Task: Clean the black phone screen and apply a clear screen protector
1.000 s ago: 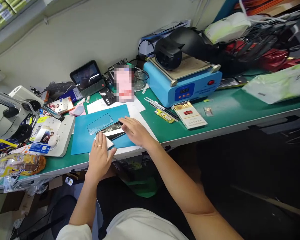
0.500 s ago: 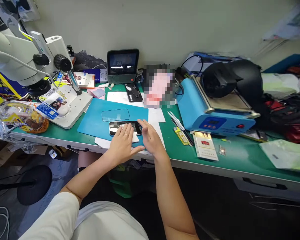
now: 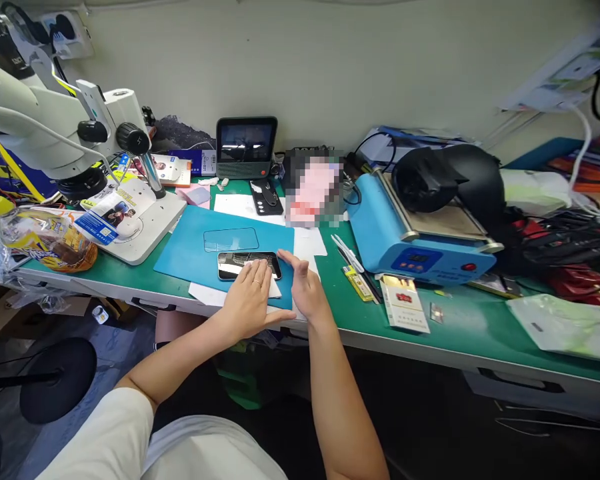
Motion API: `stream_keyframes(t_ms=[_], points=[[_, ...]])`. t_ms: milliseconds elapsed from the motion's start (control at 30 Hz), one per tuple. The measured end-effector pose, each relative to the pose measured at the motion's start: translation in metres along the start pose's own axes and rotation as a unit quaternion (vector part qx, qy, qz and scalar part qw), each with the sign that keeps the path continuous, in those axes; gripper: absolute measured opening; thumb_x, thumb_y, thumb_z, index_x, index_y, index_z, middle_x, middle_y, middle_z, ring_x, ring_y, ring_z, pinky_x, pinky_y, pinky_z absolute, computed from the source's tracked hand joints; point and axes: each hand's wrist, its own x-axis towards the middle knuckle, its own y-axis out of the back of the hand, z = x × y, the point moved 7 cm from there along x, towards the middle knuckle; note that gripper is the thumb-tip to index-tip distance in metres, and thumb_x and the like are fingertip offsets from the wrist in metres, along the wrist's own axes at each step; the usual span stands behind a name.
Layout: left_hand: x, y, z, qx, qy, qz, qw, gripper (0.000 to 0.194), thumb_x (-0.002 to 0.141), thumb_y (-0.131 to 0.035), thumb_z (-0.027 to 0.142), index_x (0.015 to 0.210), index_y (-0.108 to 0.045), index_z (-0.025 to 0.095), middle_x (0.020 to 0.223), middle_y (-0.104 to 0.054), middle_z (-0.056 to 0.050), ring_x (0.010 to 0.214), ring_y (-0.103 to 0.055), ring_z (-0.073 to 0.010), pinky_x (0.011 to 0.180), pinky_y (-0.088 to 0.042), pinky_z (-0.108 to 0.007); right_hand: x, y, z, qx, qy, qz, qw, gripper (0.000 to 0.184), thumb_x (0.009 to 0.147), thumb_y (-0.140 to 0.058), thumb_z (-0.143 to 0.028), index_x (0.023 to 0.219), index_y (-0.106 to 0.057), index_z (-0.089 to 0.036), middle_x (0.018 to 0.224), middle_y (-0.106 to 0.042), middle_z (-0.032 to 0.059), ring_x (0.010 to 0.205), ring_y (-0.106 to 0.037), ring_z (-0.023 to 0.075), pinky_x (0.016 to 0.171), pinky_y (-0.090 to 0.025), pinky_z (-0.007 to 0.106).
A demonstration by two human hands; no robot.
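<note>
A black phone (image 3: 240, 263) lies face up on a blue work mat (image 3: 190, 250) near the table's front edge. My left hand (image 3: 250, 300) lies flat with fingers stretched out over a white cloth (image 3: 275, 288) at the phone's near side. My right hand (image 3: 303, 287) stands on its edge just right of the phone, fingers straight and together, touching the phone's right end. A clear glass screen protector (image 3: 231, 239) lies on the mat behind the phone.
A white microscope (image 3: 55, 127) stands at the left with a snack bag (image 3: 50, 243) before it. A blue heating machine (image 3: 420, 240) sits to the right, with tweezers (image 3: 347, 245) and a cigarette pack (image 3: 404, 303) near it. A small screen (image 3: 246, 143) stands by the wall.
The view has swung left and steadied. My left hand slid up onto the cloth by the phone; my right hand came off the phone's top and now stands at its right end.
</note>
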Motion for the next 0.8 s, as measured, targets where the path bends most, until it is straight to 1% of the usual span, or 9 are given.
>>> stream_keyframes(t_ms=[100, 200, 267, 333, 433, 533, 633, 700, 800], points=[[0.007, 0.001, -0.001, -0.01, -0.014, 0.002, 1.0, 0.104, 0.103, -0.024, 0.079, 0.163, -0.034, -0.006, 0.173, -0.026, -0.026, 0.164, -0.024, -0.0371, 0.135, -0.016, -0.05, 0.001, 0.0, 0.002, 0.008, 0.001, 0.005, 1.0, 0.103, 0.095, -0.004, -0.087, 0.143, -0.069, -0.023, 0.151, -0.066, 0.0134, 0.149, -0.053, 0.0331, 0.128, -0.035, 0.057], [0.025, 0.002, -0.002, -0.035, -0.06, -0.03, 0.997, 0.103, 0.1, -0.038, 0.077, 0.164, -0.032, -0.002, 0.173, -0.029, -0.023, 0.165, -0.023, -0.0354, 0.134, -0.015, -0.049, 0.001, 0.0, 0.003, 0.008, 0.0, 0.007, 1.0, 0.108, 0.092, -0.004, -0.09, 0.142, -0.07, -0.021, 0.151, -0.065, 0.016, 0.15, -0.051, 0.0352, 0.128, -0.033, 0.06], [0.03, 0.003, -0.003, -0.04, -0.068, -0.044, 0.996, 0.103, 0.099, -0.044, 0.075, 0.165, -0.03, -0.003, 0.173, -0.029, -0.024, 0.165, -0.023, -0.0351, 0.134, -0.014, -0.048, 0.002, -0.001, 0.002, 0.004, 0.0, 0.004, 1.0, 0.108, 0.092, -0.004, -0.091, 0.141, -0.07, -0.021, 0.151, -0.065, 0.0162, 0.15, -0.052, 0.0356, 0.128, -0.033, 0.061], [0.026, 0.005, -0.002, -0.038, -0.063, -0.039, 0.997, 0.105, 0.098, -0.045, 0.076, 0.165, -0.028, -0.004, 0.173, -0.027, -0.025, 0.165, -0.023, -0.0356, 0.135, -0.012, -0.048, 0.002, -0.002, -0.001, -0.003, 0.005, -0.003, 1.0, 0.103, 0.094, -0.007, -0.09, 0.139, -0.071, -0.022, 0.151, -0.065, 0.0146, 0.15, -0.052, 0.0341, 0.128, -0.034, 0.059], [0.011, 0.005, 0.002, -0.032, -0.057, -0.014, 0.998, 0.111, 0.097, -0.04, 0.082, 0.165, -0.027, -0.005, 0.174, -0.024, -0.026, 0.165, -0.022, -0.036, 0.135, -0.009, -0.048, 0.003, -0.004, -0.003, -0.016, 0.015, -0.011, 1.0, 0.09, 0.099, -0.019, -0.085, 0.137, -0.072, -0.024, 0.153, -0.064, 0.0117, 0.152, -0.05, 0.0309, 0.129, -0.034, 0.055], [0.008, 0.003, 0.003, -0.023, -0.055, -0.014, 0.998, 0.108, 0.098, -0.037, 0.081, 0.166, -0.028, -0.003, 0.173, -0.027, -0.024, 0.165, -0.023, -0.0353, 0.135, -0.011, -0.048, 0.005, -0.006, -0.002, -0.02, 0.02, -0.009, 1.0, 0.079, 0.101, -0.029, -0.08, 0.135, -0.073, -0.024, 0.151, -0.066, 0.0121, 0.151, -0.05, 0.0302, 0.129, -0.034, 0.055], [0.022, 0.002, 0.0, -0.019, -0.047, -0.028, 0.998, 0.104, 0.1, -0.041, 0.076, 0.166, -0.028, -0.004, 0.173, -0.028, -0.024, 0.164, -0.024, -0.0356, 0.135, -0.012, -0.048, 0.005, -0.006, 0.003, -0.018, 0.016, 0.0, 1.0, 0.072, 0.105, -0.031, -0.071, 0.138, -0.071, -0.022, 0.15, -0.066, 0.0138, 0.148, -0.054, 0.0305, 0.127, -0.037, 0.057], [0.032, 0.002, 0.0, -0.02, -0.056, -0.04, 0.997, 0.102, 0.099, -0.045, 0.073, 0.165, -0.029, -0.004, 0.172, -0.03, -0.025, 0.164, -0.025, -0.0352, 0.134, -0.015, -0.047, 0.005, -0.006, 0.007, -0.02, 0.013, 0.002, 1.0, 0.063, 0.107, -0.031, -0.061, 0.141, -0.068, -0.023, 0.151, -0.066, 0.0128, 0.147, -0.055, 0.0297, 0.126, -0.039, 0.057], [0.03, 0.004, 0.0, -0.025, -0.067, -0.034, 0.997, 0.1, 0.1, -0.042, 0.073, 0.164, -0.033, -0.003, 0.172, -0.03, -0.024, 0.164, -0.026, -0.0348, 0.134, -0.016, -0.047, 0.005, -0.007, 0.009, -0.035, 0.015, -0.006, 0.999, 0.052, 0.103, -0.037, -0.042, 0.142, -0.068, -0.024, 0.152, -0.065, 0.01, 0.148, -0.054, 0.0287, 0.126, -0.04, 0.056]])
